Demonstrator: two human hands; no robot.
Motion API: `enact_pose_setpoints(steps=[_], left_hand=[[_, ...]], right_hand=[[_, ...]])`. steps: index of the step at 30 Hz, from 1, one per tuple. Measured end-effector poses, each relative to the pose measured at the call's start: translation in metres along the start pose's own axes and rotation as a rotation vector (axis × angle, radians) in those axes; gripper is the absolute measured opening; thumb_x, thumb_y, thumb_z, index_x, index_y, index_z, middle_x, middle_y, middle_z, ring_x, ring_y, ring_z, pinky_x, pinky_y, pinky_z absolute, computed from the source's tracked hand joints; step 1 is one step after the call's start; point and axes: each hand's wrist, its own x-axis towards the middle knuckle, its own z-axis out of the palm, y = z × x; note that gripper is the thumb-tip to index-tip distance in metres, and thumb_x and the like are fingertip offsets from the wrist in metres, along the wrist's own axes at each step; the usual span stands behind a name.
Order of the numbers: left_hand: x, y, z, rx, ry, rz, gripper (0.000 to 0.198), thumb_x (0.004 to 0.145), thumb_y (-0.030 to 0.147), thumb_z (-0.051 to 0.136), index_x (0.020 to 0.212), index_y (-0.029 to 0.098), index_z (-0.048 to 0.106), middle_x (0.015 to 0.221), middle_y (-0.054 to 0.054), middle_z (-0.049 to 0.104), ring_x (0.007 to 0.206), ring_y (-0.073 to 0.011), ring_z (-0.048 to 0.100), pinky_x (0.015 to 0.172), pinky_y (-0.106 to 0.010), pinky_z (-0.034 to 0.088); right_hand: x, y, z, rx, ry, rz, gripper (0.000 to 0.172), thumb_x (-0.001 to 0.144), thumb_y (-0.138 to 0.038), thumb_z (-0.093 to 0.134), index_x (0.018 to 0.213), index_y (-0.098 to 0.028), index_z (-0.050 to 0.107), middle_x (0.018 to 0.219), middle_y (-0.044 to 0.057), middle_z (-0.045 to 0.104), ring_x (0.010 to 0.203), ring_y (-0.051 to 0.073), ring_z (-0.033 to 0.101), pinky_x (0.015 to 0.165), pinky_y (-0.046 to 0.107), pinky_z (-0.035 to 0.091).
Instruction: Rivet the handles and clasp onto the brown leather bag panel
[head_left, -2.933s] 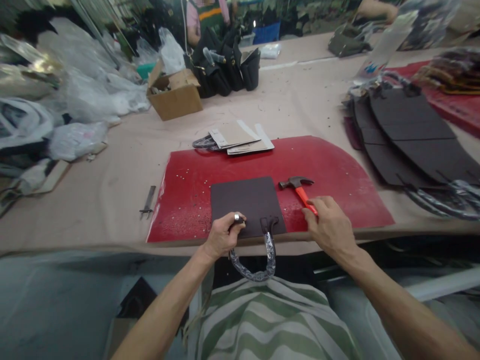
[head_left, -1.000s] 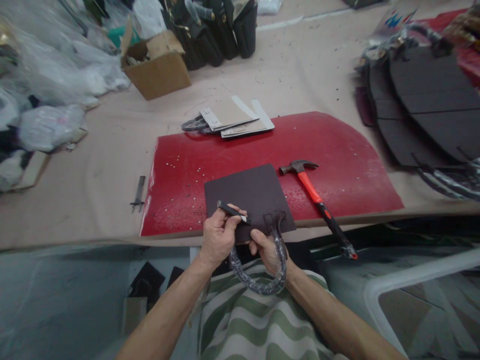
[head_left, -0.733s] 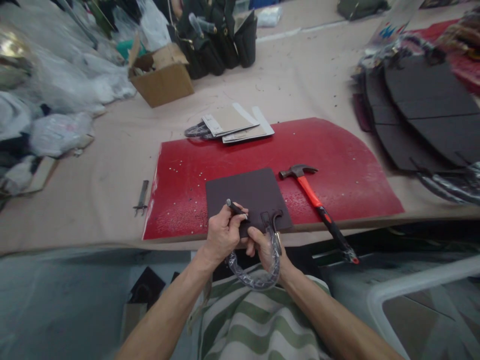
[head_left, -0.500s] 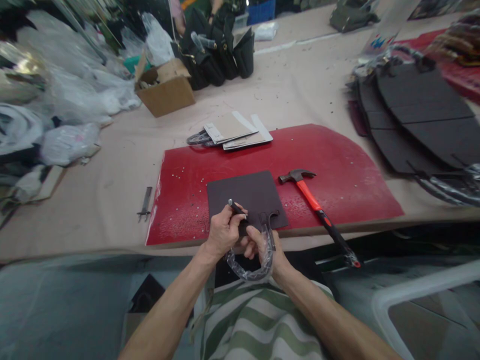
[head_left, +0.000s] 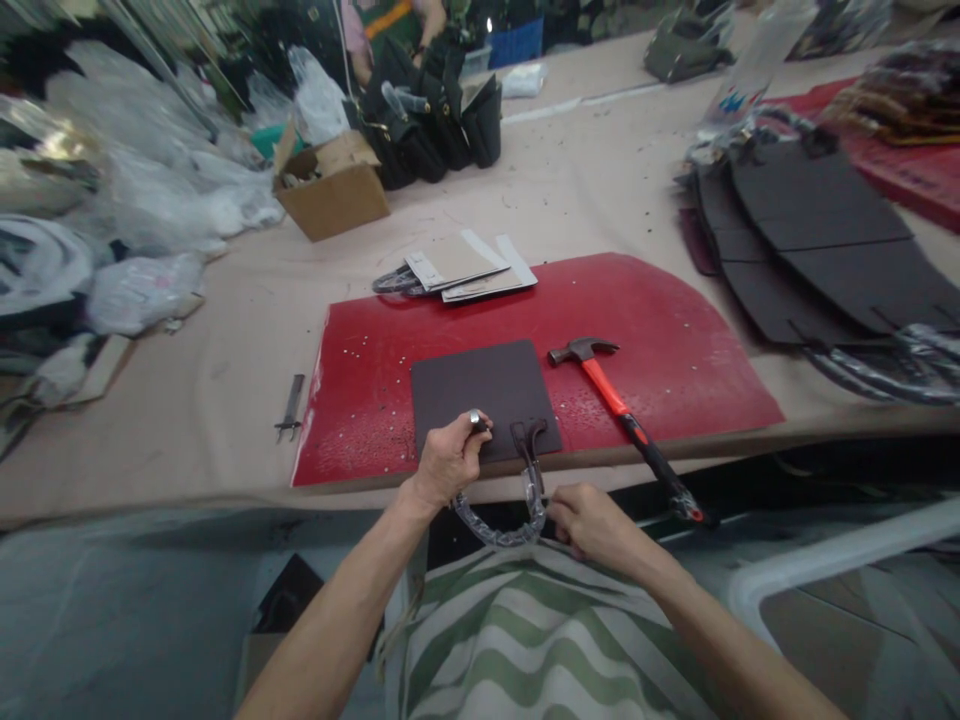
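Panel: in the head view, a flat, four-sided, dark brown panel with a leather-like look (head_left: pixel 480 378) lies near the front edge of a glossy red sheet (head_left: pixel 667 320), probably placed there to suit both hands.
Handle: a curved dark handle wrapped in clear film (head_left: pixel 500 537) has its right end on the panel and its loop hanging past the table edge, which seems to let the panel lie flat.
Left hand (head_left: pixel 448 460): its fingers grip a short dark tool with a bright metal top (head_left: pixel 475 421), apparently steadying it over the panel; its lower end is hidden.
Right hand (head_left: pixel 590 518): fingers curled, just beside the loop; whether they touch it or pinch anything, I cannot tell.
Hammer: a claw hammer with a red-and-black grip (head_left: pixel 604 385) rests head-on-sheet, its grip end jutting over the edge, conveniently near the right hand.
Red surface: pale specks dot it; small beige-backed panels (head_left: pixel 459 262) overlap on its far edge, and a forked grey metal tool (head_left: pixel 291 408) lies left of it.
Room: a pinkish-beige covered table (head_left: pixel 240 400) carries an open brown cardboard box (head_left: pixel 337 203), black bags (head_left: pixel 480 125) and stacked dark brown panels (head_left: pixel 825 225); beyond, a person in pink sleeves (head_left: pixel 358 45) stands partly visible.
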Motion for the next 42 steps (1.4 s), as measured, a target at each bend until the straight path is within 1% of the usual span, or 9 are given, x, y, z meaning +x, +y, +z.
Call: enact_pose_setpoints(steps=[8,15,17,21,25,28,32,37,42], left_hand=[[0.001,0.001,0.003,-0.027,0.047,-0.005,0.011,0.093,0.020,0.054,0.103,0.020,0.060,0.094,-0.005,0.075,0.085,-0.0158,0.072,0.079,-0.025,0.056],[0.001,0.000,0.005,-0.027,0.031,0.013,0.012,0.094,0.020,0.052,0.105,0.020,0.059,0.095,-0.006,0.075,0.088,-0.0167,0.072,0.081,-0.027,0.057],[0.001,0.000,0.005,-0.026,0.035,0.017,0.013,0.094,0.020,0.052,0.105,0.020,0.059,0.095,-0.006,0.075,0.088,-0.0169,0.073,0.081,-0.027,0.057],[0.003,0.002,0.006,-0.023,0.058,0.030,0.013,0.093,0.022,0.052,0.104,0.020,0.059,0.093,-0.007,0.075,0.085,-0.0175,0.074,0.079,-0.027,0.059],[0.004,0.004,0.006,0.002,0.053,0.060,0.013,0.093,0.021,0.052,0.104,0.021,0.059,0.094,-0.007,0.076,0.085,-0.0188,0.075,0.077,-0.028,0.060],[0.004,0.004,0.007,0.021,0.037,0.072,0.014,0.093,0.020,0.051,0.105,0.021,0.059,0.094,-0.006,0.076,0.083,-0.0192,0.075,0.074,-0.028,0.060],[0.003,0.003,0.007,0.021,0.036,0.070,0.014,0.094,0.020,0.051,0.105,0.021,0.059,0.094,-0.006,0.076,0.083,-0.0193,0.075,0.075,-0.028,0.059],[0.001,0.000,0.009,0.031,0.023,0.073,0.012,0.093,0.019,0.052,0.102,0.021,0.060,0.093,-0.006,0.075,0.081,-0.0199,0.075,0.072,-0.028,0.059],[0.000,-0.002,0.010,0.027,0.023,0.045,0.015,0.093,0.022,0.053,0.105,0.021,0.061,0.094,-0.006,0.075,0.085,-0.0198,0.074,0.078,-0.029,0.059]], right_hand=[[-0.012,-0.022,-0.092,-0.852,0.810,-0.209,0.029,0.092,-0.035,0.050,0.104,-0.016,0.067,0.106,0.015,0.067,0.095,0.028,0.062,0.079,0.035,0.043],[0.023,-0.024,-0.101,-0.941,0.630,-0.062,0.017,0.090,-0.028,0.052,0.097,-0.015,0.060,0.097,0.014,0.062,0.085,0.025,0.060,0.069,0.033,0.039],[0.028,-0.030,-0.102,-0.723,0.577,-0.024,0.005,0.082,-0.022,0.057,0.085,-0.018,0.055,0.083,0.008,0.060,0.076,0.021,0.058,0.065,0.031,0.037],[0.030,-0.047,-0.106,0.063,0.328,0.111,0.015,0.069,-0.019,0.059,0.074,-0.022,0.045,0.063,-0.001,0.050,0.056,0.014,0.049,0.054,0.027,0.038],[0.018,-0.071,-0.101,0.218,0.188,0.093,0.010,0.077,-0.031,0.049,0.076,-0.022,0.046,0.059,-0.005,0.042,0.041,0.009,0.032,0.041,0.024,0.031],[-0.005,-0.094,-0.090,0.174,0.270,-0.092,0.027,0.086,-0.049,0.046,0.078,-0.023,0.045,0.059,-0.006,0.041,0.038,0.008,0.031,0.038,0.023,0.027],[-0.035,-0.118,-0.076,-0.291,0.540,-0.554,0.034,0.094,-0.053,0.040,0.077,-0.024,0.043,0.057,-0.002,0.048,0.045,0.011,0.042,0.047,0.025,0.031],[-0.046,-0.128,-0.072,-0.905,0.387,-0.609,0.022,0.093,-0.035,0.043,0.074,-0.024,0.042,0.051,-0.001,0.048,0.040,0.012,0.034,0.049,0.031,0.014],[-0.058,-0.140,-0.070,-0.717,0.764,-0.804,0.027,0.099,-0.042,0.036,0.079,-0.026,0.041,0.054,-0.001,0.049,0.043,0.014,0.042,0.050,0.029,0.024]])
